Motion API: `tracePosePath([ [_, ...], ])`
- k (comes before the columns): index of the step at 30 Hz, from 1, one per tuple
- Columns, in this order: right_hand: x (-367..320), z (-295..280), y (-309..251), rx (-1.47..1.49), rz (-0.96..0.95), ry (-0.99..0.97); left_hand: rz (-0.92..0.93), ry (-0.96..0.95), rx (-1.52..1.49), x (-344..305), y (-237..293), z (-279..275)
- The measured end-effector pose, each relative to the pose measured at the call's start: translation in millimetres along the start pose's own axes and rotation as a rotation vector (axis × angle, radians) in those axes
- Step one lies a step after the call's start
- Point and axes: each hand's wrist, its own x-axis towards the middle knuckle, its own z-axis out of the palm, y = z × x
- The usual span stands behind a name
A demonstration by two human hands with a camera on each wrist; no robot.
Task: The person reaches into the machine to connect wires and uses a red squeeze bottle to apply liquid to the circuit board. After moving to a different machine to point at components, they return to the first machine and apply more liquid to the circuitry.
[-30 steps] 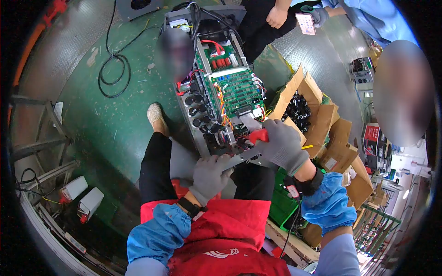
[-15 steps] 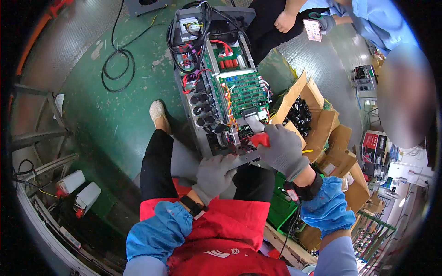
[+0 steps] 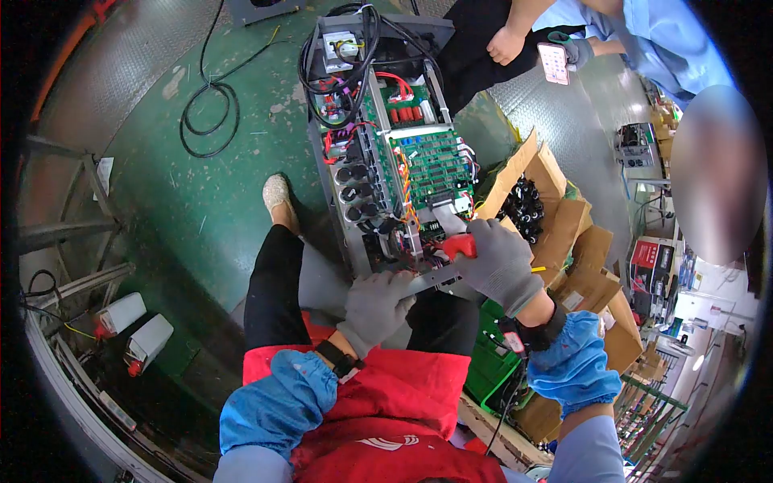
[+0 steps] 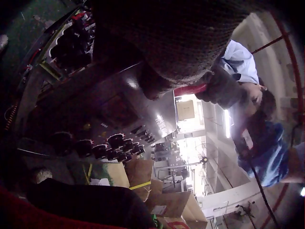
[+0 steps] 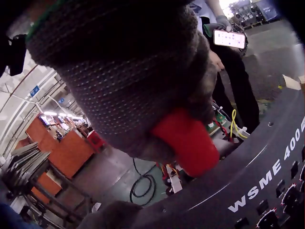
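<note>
An opened welding machine (image 3: 427,165) stands before me, its green circuit boards and wiring exposed. My gloved left hand (image 3: 377,306) grips the top edge of its dark front panel (image 3: 435,278), near the panel's left end. The panel's knobs (image 4: 114,143) show in the left wrist view, and its lettering reads WSME 400 in the right wrist view. My gloved right hand (image 3: 498,266) holds a red, round-ended handle (image 5: 190,145) just above the panel's top edge. The rest of that tool is hidden by the glove and panel. A grey ribbon cable (image 3: 448,219) runs close to the right fingers.
An open cardboard box (image 3: 560,221) of black parts stands right of the machine, with a green crate (image 3: 493,362) below it. Another person holds a phone (image 3: 554,63) at the upper right. Black cable (image 3: 209,121) coils on the green floor to the left.
The head view has shifted, so the machine sits slightly farther right in it. Both hands keep their holds, the right still on the red handle and the left on the panel.
</note>
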Motion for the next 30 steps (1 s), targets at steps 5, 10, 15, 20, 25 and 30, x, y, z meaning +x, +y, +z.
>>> tracePosePath([
  [5,-1.4,-3.3,-3.7,-0.021,-0.006,-0.008,0.012,0.017,0.002,0.1,-0.4,0.7],
  [10,1.1,-3.5,-4.8,-0.021,-0.010,-0.035,0.009,0.009,0.004,0.0,-0.3,0.3],
  [15,0.2,-1.1,1.8,0.012,0.036,-0.025,-0.003,0.029,-0.026,-1.4,-1.0,2.8],
  [20,-10.7,2.3,10.6,0.118,0.149,0.091,-0.011,0.011,-0.029,0.0,2.7,1.3],
  [25,-33.7,-21.4,36.5,0.653,0.348,0.082,0.010,0.059,-0.007,-1.5,4.1,4.8],
  [30,-76.9,-39.4,52.9,1.396,0.531,0.120,-0.048,0.016,0.031,-2.1,10.4,0.3],
])
